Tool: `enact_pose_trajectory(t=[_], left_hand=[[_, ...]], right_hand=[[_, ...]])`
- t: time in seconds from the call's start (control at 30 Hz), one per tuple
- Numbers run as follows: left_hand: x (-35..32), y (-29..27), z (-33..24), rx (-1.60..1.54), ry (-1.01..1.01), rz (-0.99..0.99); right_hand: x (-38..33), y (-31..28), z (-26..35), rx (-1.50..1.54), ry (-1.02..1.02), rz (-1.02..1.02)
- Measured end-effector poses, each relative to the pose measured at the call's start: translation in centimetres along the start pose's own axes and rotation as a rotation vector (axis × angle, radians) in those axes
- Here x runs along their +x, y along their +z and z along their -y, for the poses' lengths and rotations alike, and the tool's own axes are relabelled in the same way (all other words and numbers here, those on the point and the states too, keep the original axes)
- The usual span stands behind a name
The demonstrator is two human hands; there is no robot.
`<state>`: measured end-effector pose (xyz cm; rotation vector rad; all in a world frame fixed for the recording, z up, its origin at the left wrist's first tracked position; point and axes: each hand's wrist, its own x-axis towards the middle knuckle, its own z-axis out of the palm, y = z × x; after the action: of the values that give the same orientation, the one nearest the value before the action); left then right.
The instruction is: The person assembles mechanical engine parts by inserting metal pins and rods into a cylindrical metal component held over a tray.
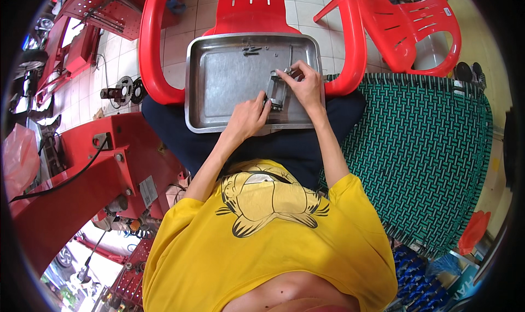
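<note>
A shallow stainless steel tray (220, 81) rests across my lap and the seat of a red chair. Over its right side is a small metal part (276, 90) that looks like a frame with long rods and dark ends; its exact kind is unclear. My left hand (249, 117) is closed, thumb and fingers gripping the near end of this part. At the far end my right hand (307, 87) pinches with thumb and forefinger; whether it also holds a small fastener there is too fine to make out. Several dark bolts (251, 51) lie near the tray's far edge, beside tiny nuts.
The red plastic chair (250, 11) stands in front, its arms flanking the tray. Another red chair (413, 30) is at the far right. A green woven seat (410, 148) lies to my right. Red metal machinery (109, 170) stands close on my left. Round metal parts (124, 89) sit on the tiled floor.
</note>
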<state>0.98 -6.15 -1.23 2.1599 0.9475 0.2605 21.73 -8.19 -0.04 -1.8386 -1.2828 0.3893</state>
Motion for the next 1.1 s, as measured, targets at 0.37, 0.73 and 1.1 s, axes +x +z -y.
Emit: enact_pose_trajectory(t=[0.37,0.73,1.1], left_hand=[[0.0,0.2,0.1,-0.023,-0.032,0.023],[0.2,-0.1,-0.1,-0.004,0.013,0.021],[-0.4,0.1,0.4,0.063,0.047,0.042]], right_hand=[[0.6,-1.5,-0.8,0.086,-0.004,0.192],[-0.9,-0.8,-3.3,0.270,-0.040,0.106],[-1.3,-1.4,-0.5,0.223,-0.003,0.065]])
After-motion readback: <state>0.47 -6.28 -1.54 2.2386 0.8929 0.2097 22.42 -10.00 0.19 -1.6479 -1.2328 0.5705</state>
